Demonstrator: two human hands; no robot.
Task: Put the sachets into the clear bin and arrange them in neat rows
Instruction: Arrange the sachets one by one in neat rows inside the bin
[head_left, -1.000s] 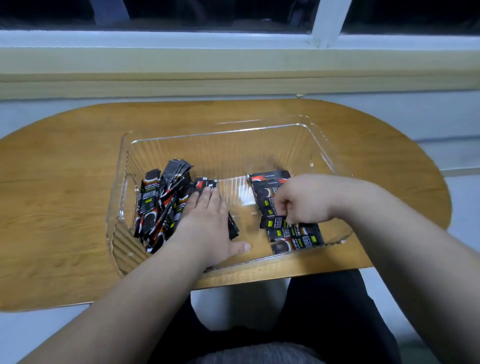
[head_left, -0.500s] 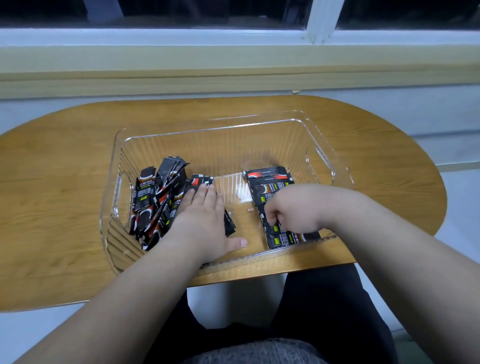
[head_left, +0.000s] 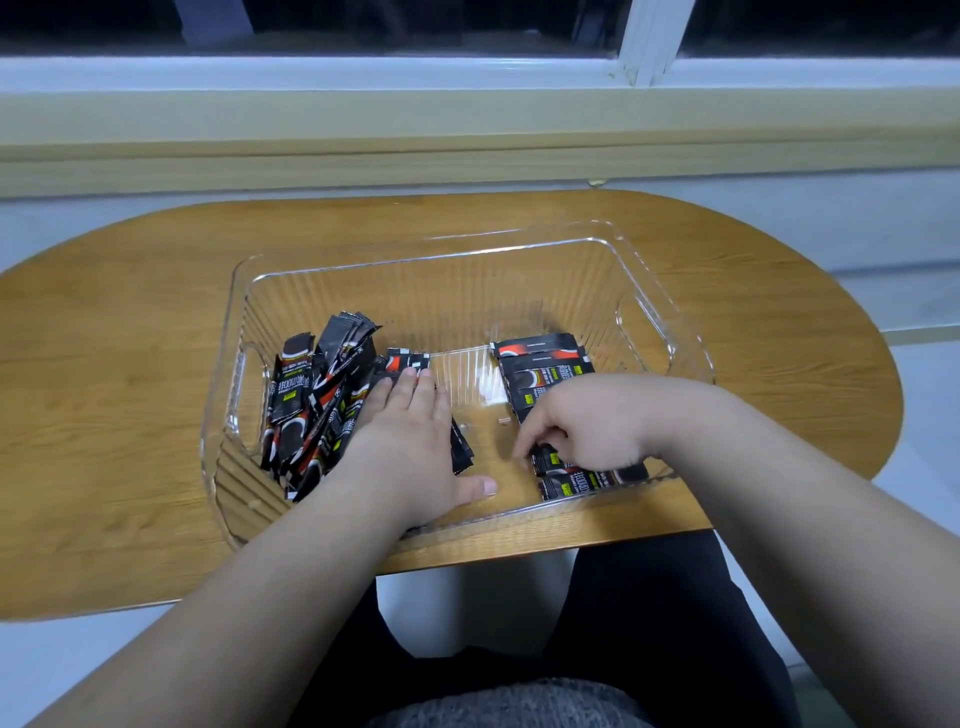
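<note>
**Right grip at the near end of the row, heap lying to its left**

Inside the clear bin (head_left: 415, 291), which is standing on the tabletop (head_left: 130, 364), the sachets are lying in two groups. The right hand (head_left: 587, 421) is forming the working grip. Its fingers are curling downward and appear to be pinching the left end of the near sachet (head_left: 545, 460), directly beneath the fingertips; how firmly cannot be told. The row (head_left: 540, 364) is running away from this grip toward the far wall. Each of its sachets is lying flat with its long axis crosswise, left to right. More of the row is showing just nearer than the grip, against the near wall.

The left hand (head_left: 410, 441) is lying flat with fingers straight, pressing on the loose heap (head_left: 311, 405) and gripping nothing. That heap is lying to the left of the right grip, across a bare strip of bin floor. Its long axes are pointing mostly away from the person and are tilted, roughly at right angles to the row.

Judgement: a sachet taken from the heap is probably going to need about a quarter turn before joining the row. The left hand is the nearer to the heap, the right the nearer to the row.
</note>
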